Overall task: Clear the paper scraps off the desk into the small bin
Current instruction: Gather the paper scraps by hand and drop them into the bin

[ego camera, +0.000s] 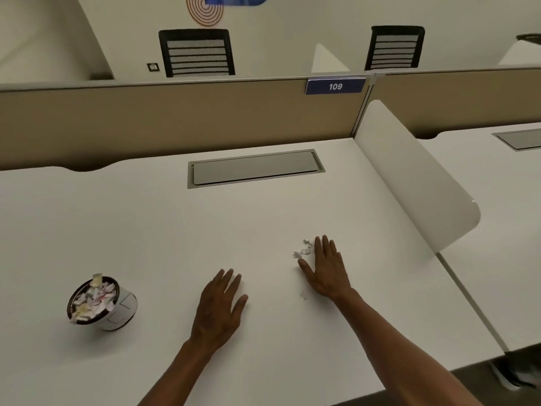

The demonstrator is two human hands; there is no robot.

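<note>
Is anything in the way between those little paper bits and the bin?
Only the flat left hand lies on the white desk between the torn white paper scraps and the small round paper-filled bin.

Between my left hand and my right hand the table lies bare, so either can slide across. Leftward, nothing stands between my left hand and the small bin, heaped with scraps above its rim. To my right the white side divider walls off the table edge. Ahead, the flush cable hatch raises no bump; behind it the tan partition blocks further reach.
</note>
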